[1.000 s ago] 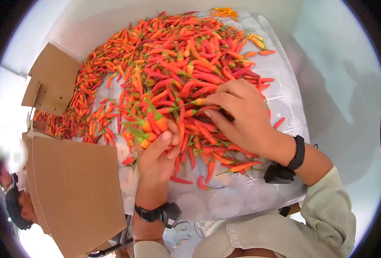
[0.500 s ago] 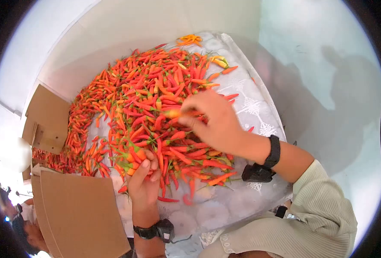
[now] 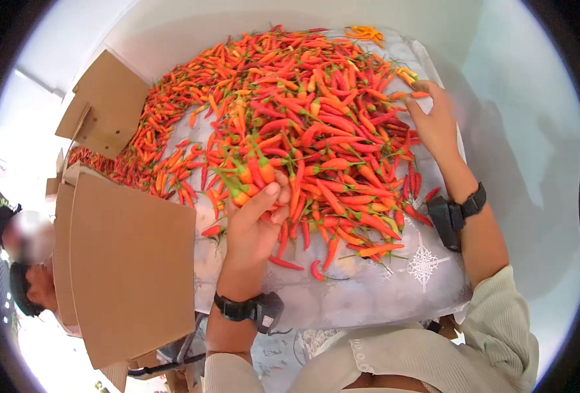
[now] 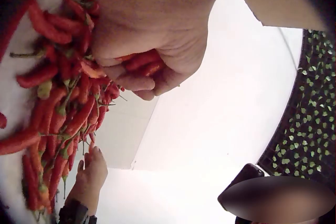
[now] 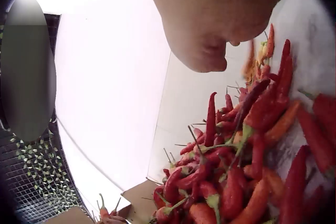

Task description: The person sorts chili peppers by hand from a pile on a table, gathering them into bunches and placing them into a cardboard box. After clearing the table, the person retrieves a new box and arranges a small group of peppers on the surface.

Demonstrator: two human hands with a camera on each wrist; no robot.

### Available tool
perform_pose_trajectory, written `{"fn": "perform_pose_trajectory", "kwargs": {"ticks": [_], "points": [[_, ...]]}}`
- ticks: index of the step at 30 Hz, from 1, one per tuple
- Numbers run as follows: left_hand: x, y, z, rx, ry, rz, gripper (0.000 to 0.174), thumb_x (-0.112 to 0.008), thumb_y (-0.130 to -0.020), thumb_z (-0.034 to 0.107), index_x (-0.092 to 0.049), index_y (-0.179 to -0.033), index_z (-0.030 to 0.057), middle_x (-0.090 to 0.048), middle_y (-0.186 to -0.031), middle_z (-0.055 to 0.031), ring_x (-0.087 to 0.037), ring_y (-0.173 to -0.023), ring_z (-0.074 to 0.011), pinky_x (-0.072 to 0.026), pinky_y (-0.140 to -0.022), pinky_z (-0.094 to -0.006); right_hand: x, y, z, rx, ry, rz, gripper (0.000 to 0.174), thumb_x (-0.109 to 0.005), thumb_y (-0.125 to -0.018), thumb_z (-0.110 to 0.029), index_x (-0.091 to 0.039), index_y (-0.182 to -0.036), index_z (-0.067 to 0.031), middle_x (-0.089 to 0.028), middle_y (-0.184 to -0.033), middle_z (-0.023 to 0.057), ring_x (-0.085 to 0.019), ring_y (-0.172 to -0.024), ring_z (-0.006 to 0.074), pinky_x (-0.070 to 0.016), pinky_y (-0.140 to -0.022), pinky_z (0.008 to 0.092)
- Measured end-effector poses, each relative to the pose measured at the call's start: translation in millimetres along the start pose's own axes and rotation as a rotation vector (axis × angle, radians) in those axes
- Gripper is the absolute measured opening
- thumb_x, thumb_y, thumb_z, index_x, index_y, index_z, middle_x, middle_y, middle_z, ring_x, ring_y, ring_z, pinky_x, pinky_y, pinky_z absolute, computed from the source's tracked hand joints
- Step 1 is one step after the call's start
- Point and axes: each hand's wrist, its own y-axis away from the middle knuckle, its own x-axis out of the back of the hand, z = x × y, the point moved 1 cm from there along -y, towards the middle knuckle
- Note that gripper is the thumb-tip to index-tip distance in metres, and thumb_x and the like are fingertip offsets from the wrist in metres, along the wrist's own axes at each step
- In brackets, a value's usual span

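My left hand [image 3: 254, 213] grips a small bunch of red and orange chili peppers [image 3: 258, 171], green stems pointing up, thumb across them. In the left wrist view, red chilies [image 4: 144, 62] show inside the curled fingers. At the far right edge of the heap, my right hand [image 3: 436, 121] reaches out with thumb and forefinger parted. An orange chili [image 3: 419, 95] lies between these fingertips, beside a few yellow chilies [image 3: 406, 76]. The right wrist view shows this hand [image 5: 215, 19] above the chilies, its fingertips partly hidden.
A large heap of red chilies [image 3: 329, 131] covers much of the table with its white patterned cloth [image 3: 368, 295]. Several yellow chilies [image 3: 365, 33] lie at the back. Cardboard boxes [image 3: 129, 262] stand at the left; people sit beyond. A pale wall [image 3: 532, 131] rises on the right.
My right hand has moved from the middle of the heap, where it pinched a yellow-orange chili, to the far right edge, its fingers now parted. The left hand keeps its bunch.
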Motion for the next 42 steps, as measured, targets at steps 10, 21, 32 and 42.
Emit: {"fn": "perform_pose_trajectory", "kwargs": {"ticks": [10, 21, 32, 42], "points": [[2, 0, 2, -0.010, -0.094, 0.000, 0.027, -0.061, -0.083, 0.000, -0.055, -0.109, 0.0038, -0.062, -0.094, -0.0076, -0.056, -0.074, -0.0121, -0.0396, -0.049, -0.0193, 22, 22, -85, 0.349, -0.099, -0.143, 0.034, -0.054, -0.067, 0.006, -0.061, -0.097, -0.0086, -0.059, -0.104, 0.0101, -0.053, -0.103, 0.0293, -0.0414, -0.090, 0.0390], [-4, 0, 1, -0.078, -0.263, -0.013, 0.033, -0.068, -0.081, 0.000, -0.049, -0.107, 0.0058, -0.064, -0.092, -0.0081, -0.059, -0.071, -0.0087, -0.0420, -0.048, -0.0199, 33, 56, -139, 0.479, -0.120, -0.649, 0.027, -0.074, -0.069, -0.018, -0.061, -0.089, -0.0062, -0.057, -0.081, 0.0078, -0.054, -0.079, 0.0274, -0.0412, -0.070, 0.0386], [-5, 2, -2, -0.197, -0.359, 0.016, 0.042, -0.069, -0.079, -0.003, -0.048, -0.115, 0.0032, -0.061, -0.101, -0.0070, -0.061, -0.096, -0.0145, -0.0514, -0.083, -0.0283, 27, 60, -137, 0.422, -0.216, -0.605, 0.019, -0.070, -0.068, -0.015, -0.062, -0.082, -0.0048, -0.054, -0.075, 0.0101, -0.055, -0.076, 0.0300, -0.0446, -0.069, 0.0421], [18, -8, 1, 0.103, 0.183, 0.002, 0.020, -0.055, -0.091, 0.011, -0.058, -0.109, 0.0045, -0.064, -0.092, -0.0081, -0.060, -0.076, -0.0156, -0.0464, -0.049, -0.0216, 15, 53, -112, -0.325, -0.831, -0.689, 0.015, -0.063, -0.086, -0.014, -0.060, -0.089, 0.0003, -0.060, -0.079, 0.0029, -0.058, -0.064, 0.0124, -0.0480, -0.060, 0.0256]]}}
